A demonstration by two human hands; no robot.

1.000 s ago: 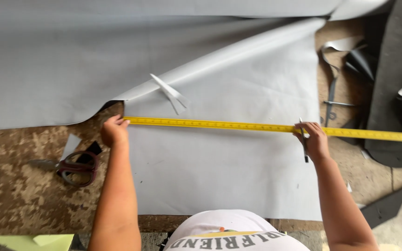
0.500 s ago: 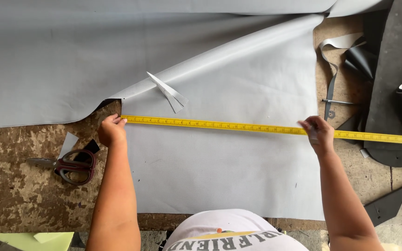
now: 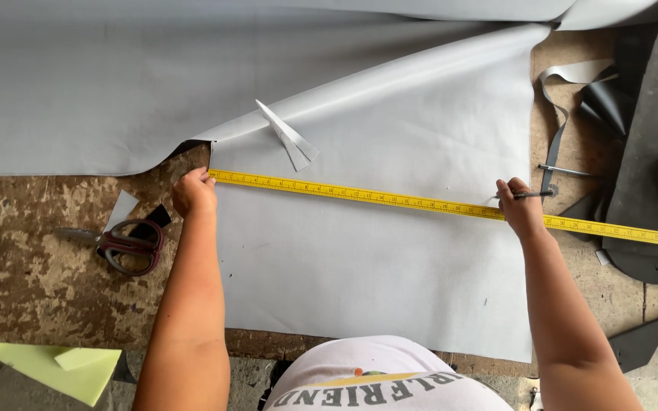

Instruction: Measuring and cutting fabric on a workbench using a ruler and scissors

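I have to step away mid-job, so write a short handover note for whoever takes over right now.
Left hand: pressing the start of the yellow tape measure down at the left edge of the grey sheet.
Right hand: holding a pen at the tape near the sheet's right edge.
Tape lies stretched across the sheet, running on past its right edge.
Scissors lie on the worn table, left of the left arm.
Done: tape laid out. No mark can be made out; no cut shows along the tape.
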